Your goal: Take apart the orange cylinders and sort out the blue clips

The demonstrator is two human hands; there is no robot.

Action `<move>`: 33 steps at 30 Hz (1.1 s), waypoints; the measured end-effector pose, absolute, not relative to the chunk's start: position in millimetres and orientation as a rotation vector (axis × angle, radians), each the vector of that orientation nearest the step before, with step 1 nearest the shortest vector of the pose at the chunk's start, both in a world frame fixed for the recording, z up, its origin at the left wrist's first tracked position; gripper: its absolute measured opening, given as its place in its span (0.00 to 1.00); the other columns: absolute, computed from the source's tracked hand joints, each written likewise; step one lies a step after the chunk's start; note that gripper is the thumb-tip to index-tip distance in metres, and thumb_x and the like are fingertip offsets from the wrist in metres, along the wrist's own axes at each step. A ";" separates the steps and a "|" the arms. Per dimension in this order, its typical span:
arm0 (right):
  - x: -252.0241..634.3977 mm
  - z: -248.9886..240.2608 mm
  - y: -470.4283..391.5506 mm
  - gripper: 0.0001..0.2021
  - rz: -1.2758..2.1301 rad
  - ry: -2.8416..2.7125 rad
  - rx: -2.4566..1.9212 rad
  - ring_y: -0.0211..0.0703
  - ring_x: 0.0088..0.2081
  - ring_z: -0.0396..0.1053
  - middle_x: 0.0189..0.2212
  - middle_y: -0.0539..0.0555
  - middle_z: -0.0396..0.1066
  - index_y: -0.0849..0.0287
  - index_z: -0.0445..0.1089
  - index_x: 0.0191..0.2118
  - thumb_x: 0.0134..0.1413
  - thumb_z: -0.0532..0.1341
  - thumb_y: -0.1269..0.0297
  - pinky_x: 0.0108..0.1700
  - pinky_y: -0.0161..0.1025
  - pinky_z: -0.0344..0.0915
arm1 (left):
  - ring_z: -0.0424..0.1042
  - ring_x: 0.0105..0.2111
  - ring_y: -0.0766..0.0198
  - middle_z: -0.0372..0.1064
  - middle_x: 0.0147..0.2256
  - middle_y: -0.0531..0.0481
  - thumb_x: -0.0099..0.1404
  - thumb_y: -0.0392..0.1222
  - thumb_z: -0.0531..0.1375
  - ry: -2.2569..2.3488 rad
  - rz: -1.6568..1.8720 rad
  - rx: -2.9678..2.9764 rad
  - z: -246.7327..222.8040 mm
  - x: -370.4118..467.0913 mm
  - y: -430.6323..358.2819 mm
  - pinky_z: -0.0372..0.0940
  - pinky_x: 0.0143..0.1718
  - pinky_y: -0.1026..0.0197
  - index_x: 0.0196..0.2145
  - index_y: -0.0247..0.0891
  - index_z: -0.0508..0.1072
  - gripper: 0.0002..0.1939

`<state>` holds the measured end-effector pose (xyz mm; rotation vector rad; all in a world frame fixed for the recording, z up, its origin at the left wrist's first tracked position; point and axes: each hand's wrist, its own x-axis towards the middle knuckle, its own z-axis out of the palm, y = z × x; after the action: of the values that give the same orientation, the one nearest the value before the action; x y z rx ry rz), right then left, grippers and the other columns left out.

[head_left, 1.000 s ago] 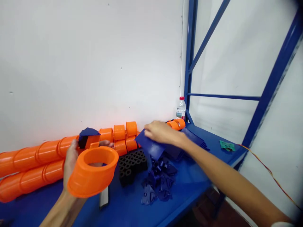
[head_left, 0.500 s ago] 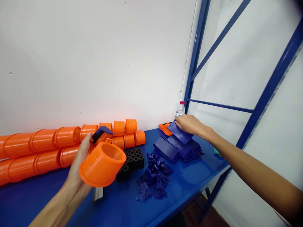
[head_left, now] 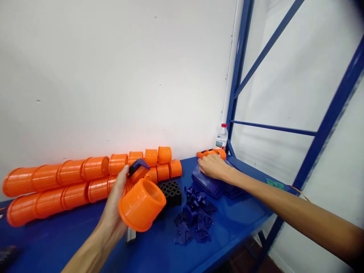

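Observation:
My left hand (head_left: 115, 206) is closed round an orange plastic part with a cup-shaped end (head_left: 140, 206). A blue and black piece (head_left: 138, 167) sits at its upper end, by my thumb. At the right, my right hand (head_left: 212, 166) rests with curled fingers at the edge of a stack of flat blue sheets (head_left: 207, 180); it hides the fingertips and part of the top sheet. Just behind that hand lie orange pieces with black bits (head_left: 220, 153). Small blue plastic parts (head_left: 196, 216) lie in a heap in front of the stack.
Two long rows of orange cups (head_left: 71, 170) lie along the wall on the blue table (head_left: 227, 223). Black hollow cylinders (head_left: 172, 192) stand in a block. A water bottle (head_left: 222, 137) stands at the back corner, near a blue metal frame (head_left: 240, 57). A grey strip (head_left: 131, 236) lies below my left hand.
My right hand has come down and left from a lifted, tilted blue sheet onto the stack. The view has shifted left; my left hand still holds the orange part.

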<state>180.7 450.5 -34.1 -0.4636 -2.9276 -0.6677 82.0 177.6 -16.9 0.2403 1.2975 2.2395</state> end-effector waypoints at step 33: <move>156.0 -10.0 353.2 0.14 -0.529 -2.497 0.393 0.41 0.27 0.64 0.30 0.57 0.70 0.63 0.66 0.40 0.72 0.46 0.65 0.26 0.38 0.54 | 0.57 0.16 0.69 0.58 0.15 0.53 0.62 0.57 0.61 1.438 1.954 0.760 -42.1 76.5 195.4 0.58 0.19 0.66 0.18 0.39 0.64 0.23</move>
<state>156.0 353.2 -10.0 0.3934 -2.4970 -0.5286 76.5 195.4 -42.1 0.7600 1.4384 1.9541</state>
